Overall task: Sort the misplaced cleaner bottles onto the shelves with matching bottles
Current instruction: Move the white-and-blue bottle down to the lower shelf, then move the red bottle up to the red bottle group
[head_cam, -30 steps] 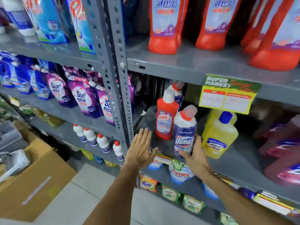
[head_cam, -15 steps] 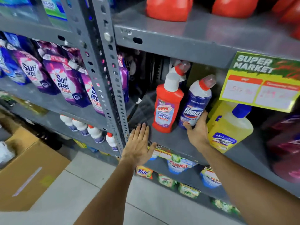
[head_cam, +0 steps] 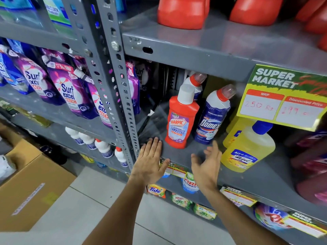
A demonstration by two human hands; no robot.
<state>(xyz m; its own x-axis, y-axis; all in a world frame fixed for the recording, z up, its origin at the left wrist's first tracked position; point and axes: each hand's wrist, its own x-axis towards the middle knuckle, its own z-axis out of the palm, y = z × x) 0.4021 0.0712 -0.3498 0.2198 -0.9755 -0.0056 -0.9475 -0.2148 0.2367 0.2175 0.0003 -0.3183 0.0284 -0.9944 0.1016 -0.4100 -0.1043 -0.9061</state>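
On the grey middle shelf (head_cam: 251, 175) stand a red Harpic bottle (head_cam: 182, 119) with a white neck and, right of it, a blue-and-white Domex bottle (head_cam: 212, 119). A second Domex-type bottle (head_cam: 195, 82) shows behind the Harpic. Further right stand yellow Lizol bottles (head_cam: 249, 147). My left hand (head_cam: 150, 160) lies flat and open on the shelf's front edge, left of the Harpic. My right hand (head_cam: 207, 163), blurred, hovers open just in front of and below the Domex, touching nothing. Red bottles (head_cam: 182, 11) of the Harpic colour line the shelf above.
A slotted grey upright (head_cam: 113, 82) divides the racks. Purple Surf Excel pouches (head_cam: 69, 91) fill the left shelf, small white bottles (head_cam: 102, 147) stand below. Pink bottles (head_cam: 311, 163) sit at far right. A price card (head_cam: 283, 99) hangs from the upper shelf. A cardboard box (head_cam: 28, 190) is on the floor.
My right hand has let go of the Domex bottle and drawn back toward the shelf edge. The Domex now stands beside the Harpic. The view has dipped and moved closer.
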